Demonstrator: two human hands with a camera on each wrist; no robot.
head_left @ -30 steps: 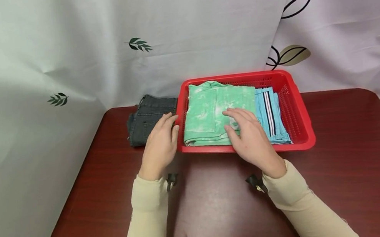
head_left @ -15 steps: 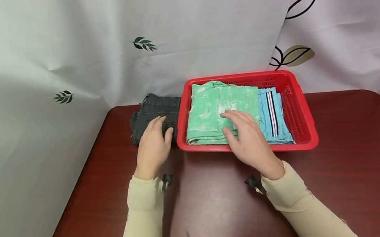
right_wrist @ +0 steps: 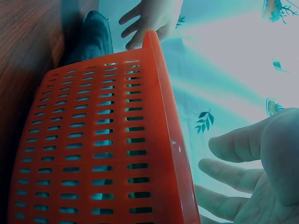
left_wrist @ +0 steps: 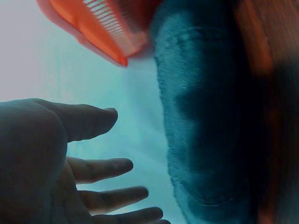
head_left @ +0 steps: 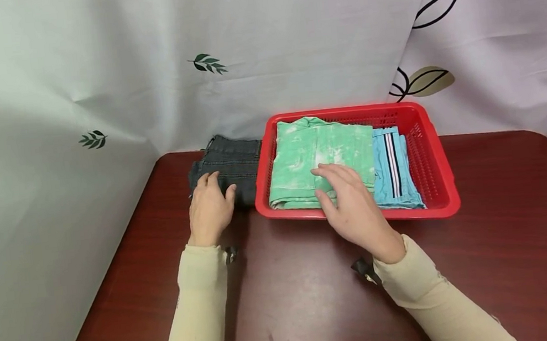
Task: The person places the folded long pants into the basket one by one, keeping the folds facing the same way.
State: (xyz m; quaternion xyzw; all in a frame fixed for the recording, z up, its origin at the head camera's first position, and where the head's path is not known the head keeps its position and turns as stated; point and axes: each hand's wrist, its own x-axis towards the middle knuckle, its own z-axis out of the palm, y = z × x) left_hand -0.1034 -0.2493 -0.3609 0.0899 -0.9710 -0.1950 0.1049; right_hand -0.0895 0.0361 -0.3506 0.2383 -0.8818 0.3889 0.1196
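My left hand (head_left: pixel 209 210) hovers at the near edge of the folded dark grey jeans (head_left: pixel 232 161), its fingers spread and holding nothing. In the left wrist view a gap shows between its fingertips and the jeans (left_wrist: pixel 201 112). My right hand (head_left: pixel 355 209) is over the near rim of the red plastic basket (head_left: pixel 298 214), fingers loosely extended with nothing in them. Beneath it lies folded green tie-dyed clothing (head_left: pixel 297 157). Folded light blue clothing (head_left: pixel 383 170) with a black-and-white stripe fills the space to its right. The right wrist view shows the basket's slotted side (right_wrist: pixel 84 140).
Everything stands on a dark red wooden table (head_left: pixel 297 301). A white curtain (head_left: pixel 142 67) with leaf prints hangs right behind the basket and jeans, and along the left side.
My left hand has moved left, away from the basket's left rim, to the front of the jeans. The right hand has shifted slightly left and nearer to me.
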